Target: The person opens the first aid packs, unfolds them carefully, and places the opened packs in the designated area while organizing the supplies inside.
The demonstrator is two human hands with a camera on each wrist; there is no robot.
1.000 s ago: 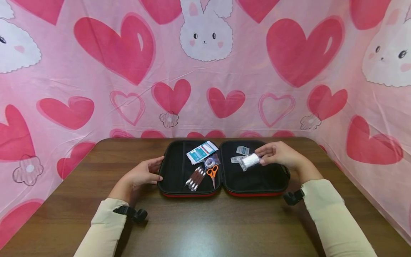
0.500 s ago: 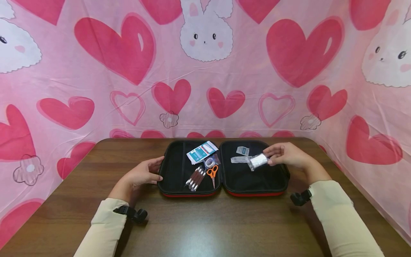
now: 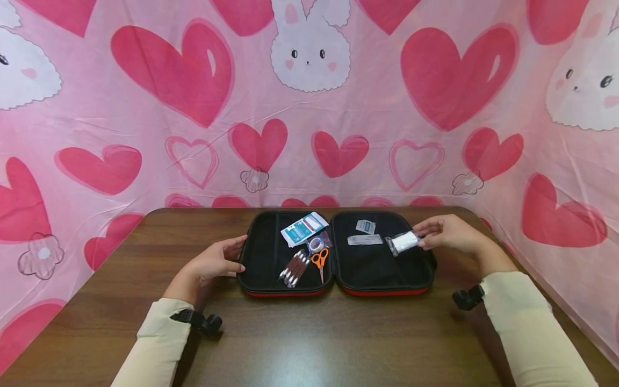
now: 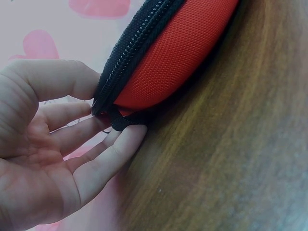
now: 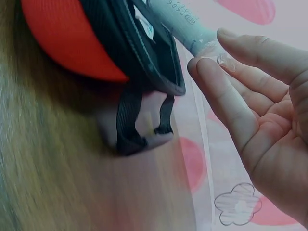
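Observation:
An open black case with red outer sides [image 3: 374, 271] lies flat on the table, its two halves spread. At its left edge my left hand [image 3: 215, 260] grips the rim; in the left wrist view the thumb sits at the zipper [image 4: 126, 57] and fingertips reach below it. Over the right half, my right hand [image 3: 447, 234] pinches one end of a white bandage roll [image 3: 404, 243] in clear wrapping. The right wrist view shows printing on the roll [image 5: 175, 19], with thumb and fingertips on the crinkled plastic end.
The left half holds a blue-white packet [image 3: 303, 229], a wrapped tape roll [image 3: 316, 244], orange-handled scissors [image 3: 320, 260] and a bag of cotton swabs [image 3: 294, 269]. Two small packets [image 3: 366, 226] lie in the right half. A black carry handle [image 5: 129, 118] juts from the case.
My right hand has moved rightward with the bandage roll, uncovering the long clear packet in the right half. The left hand stays at the case's edge.

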